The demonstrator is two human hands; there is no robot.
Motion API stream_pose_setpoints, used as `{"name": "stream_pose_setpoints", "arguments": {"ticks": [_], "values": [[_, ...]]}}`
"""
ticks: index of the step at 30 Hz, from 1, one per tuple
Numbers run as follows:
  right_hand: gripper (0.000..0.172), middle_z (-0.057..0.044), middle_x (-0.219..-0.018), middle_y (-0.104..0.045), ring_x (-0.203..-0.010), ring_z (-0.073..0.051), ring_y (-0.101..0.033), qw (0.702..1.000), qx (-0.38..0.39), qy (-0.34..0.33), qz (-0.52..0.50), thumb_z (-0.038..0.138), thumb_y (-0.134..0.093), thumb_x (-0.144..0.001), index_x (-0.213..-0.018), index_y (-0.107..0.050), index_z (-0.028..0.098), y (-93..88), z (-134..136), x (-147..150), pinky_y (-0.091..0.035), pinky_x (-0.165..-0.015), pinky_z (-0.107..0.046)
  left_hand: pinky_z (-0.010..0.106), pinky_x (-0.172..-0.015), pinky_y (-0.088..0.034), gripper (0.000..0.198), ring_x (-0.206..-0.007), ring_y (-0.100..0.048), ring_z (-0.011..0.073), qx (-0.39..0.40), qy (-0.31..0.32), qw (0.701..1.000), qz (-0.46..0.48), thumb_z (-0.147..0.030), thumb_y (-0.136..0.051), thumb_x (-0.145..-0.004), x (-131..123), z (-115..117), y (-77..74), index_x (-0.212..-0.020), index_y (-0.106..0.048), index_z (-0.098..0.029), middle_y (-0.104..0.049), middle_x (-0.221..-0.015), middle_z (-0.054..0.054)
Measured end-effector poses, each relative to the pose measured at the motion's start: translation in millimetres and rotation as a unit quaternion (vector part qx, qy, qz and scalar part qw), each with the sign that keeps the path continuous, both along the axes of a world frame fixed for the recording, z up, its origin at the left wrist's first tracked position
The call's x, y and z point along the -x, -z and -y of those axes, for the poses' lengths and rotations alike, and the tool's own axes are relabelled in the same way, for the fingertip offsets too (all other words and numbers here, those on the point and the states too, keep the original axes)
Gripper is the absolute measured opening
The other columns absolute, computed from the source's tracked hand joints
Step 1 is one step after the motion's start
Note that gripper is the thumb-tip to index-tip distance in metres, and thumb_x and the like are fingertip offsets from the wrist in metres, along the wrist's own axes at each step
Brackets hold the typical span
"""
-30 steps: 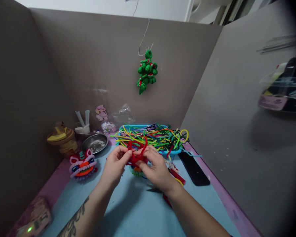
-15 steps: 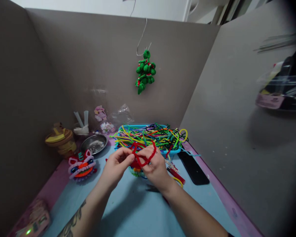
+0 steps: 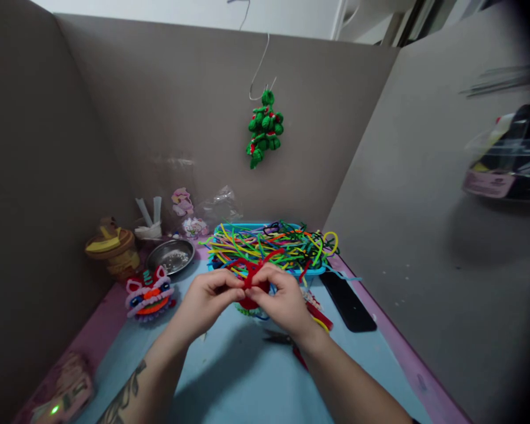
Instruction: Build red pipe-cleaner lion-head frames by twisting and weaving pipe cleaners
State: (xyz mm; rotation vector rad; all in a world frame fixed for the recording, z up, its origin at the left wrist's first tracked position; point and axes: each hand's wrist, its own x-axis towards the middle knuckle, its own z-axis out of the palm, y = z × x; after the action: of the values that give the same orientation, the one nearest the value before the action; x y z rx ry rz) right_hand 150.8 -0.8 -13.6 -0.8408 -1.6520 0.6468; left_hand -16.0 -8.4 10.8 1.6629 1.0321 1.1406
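A red pipe cleaner piece is pinched between both my hands above the light blue mat. My left hand grips its left side with fingers closed. My right hand grips the right side, fingers also closed, and a red end sticks up toward the tray. Just behind my hands stands a blue tray heaped with several coloured pipe cleaners. A small multicoloured piece lies on the mat under my hands, mostly hidden.
A lion-head craft and a metal dish sit at the left, with a yellow-brown container behind. A black phone lies right of the tray. Scissors rest under my right wrist. A green ornament hangs on the grey partition.
My hands have drawn closer together and the red loop that stood open half a second ago is now squeezed tight between my fingers.
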Motion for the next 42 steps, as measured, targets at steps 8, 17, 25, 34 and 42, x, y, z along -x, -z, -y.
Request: {"name": "stream_pose_setpoints", "arguments": {"ticks": [8,17,25,34,42], "values": [[0.021,0.002,-0.063,-0.054,-0.064,-0.013,-0.052,0.999,-0.01,0.012,-0.03,0.018,-0.064,-0.075,-0.059,-0.052,0.02,4.9,1.8,4.1,-0.043,-0.063,-0.027,0.026,-0.062,-0.048,0.006,-0.063,-0.06,0.0159,0.017,-0.014,1.0,0.017,-0.024,-0.07,-0.068,-3.4,-0.2,4.3,-0.067,-0.069,-0.018,-0.067,-0.066,0.004],[0.011,-0.002,-0.077,-0.066,-0.08,-0.019,-0.055,0.974,-0.137,0.094,0.153,0.016,-0.057,-0.082,-0.075,-0.063,0.021,9.0,2.3,1.6,-0.039,-0.077,-0.036,0.028,-0.065,-0.05,0.016,-0.069,-0.063,0.0183,0.057,-0.068,0.996,0.029,-0.028,-0.072,-0.065,-5.8,-5.9,14.2,-0.077,-0.072,-0.017,-0.07,-0.072,0.005],[0.008,-0.001,-0.073,-0.062,-0.068,-0.015,-0.055,0.997,0.056,0.022,-0.057,0.027,-0.063,-0.077,-0.077,-0.062,0.02,0.8,-1.0,0.5,-0.044,-0.064,-0.029,0.025,-0.064,-0.045,0.009,-0.068,-0.06,0.0168,-0.086,-0.116,0.985,-0.098,-0.027,-0.065,-0.075,-6.4,-5.3,17.4,-0.073,-0.068,-0.019,-0.067,-0.072,0.003],[0.028,0.005,-0.054,-0.049,-0.051,-0.008,-0.04,0.92,0.27,-0.061,-0.276,0.036,-0.074,-0.065,-0.06,-0.053,0.018,0.8,-7.9,-2.0,-0.034,-0.05,-0.021,0.025,-0.067,-0.043,0.012,-0.07,-0.058,0.0165,-0.162,-0.076,0.969,-0.172,-0.025,-0.057,-0.084,-17.0,-2.4,27.9,-0.076,-0.065,-0.02,-0.065,-0.075,0.004],[0.022,0.004,-0.06,-0.048,-0.058,-0.01,-0.04,0.93,0.225,-0.008,-0.29,0.028,-0.073,-0.057,-0.055,-0.054,0.017,6.6,-20.4,-4.5,-0.033,-0.056,-0.024,0.024,-0.063,-0.042,0.018,-0.068,-0.056,0.0158,-0.111,-0.069,0.983,-0.131,-0.027,-0.055,-0.086,-18.7,-0.8,22.7,-0.072,-0.062,-0.018,-0.062,-0.071,0.003]]}}
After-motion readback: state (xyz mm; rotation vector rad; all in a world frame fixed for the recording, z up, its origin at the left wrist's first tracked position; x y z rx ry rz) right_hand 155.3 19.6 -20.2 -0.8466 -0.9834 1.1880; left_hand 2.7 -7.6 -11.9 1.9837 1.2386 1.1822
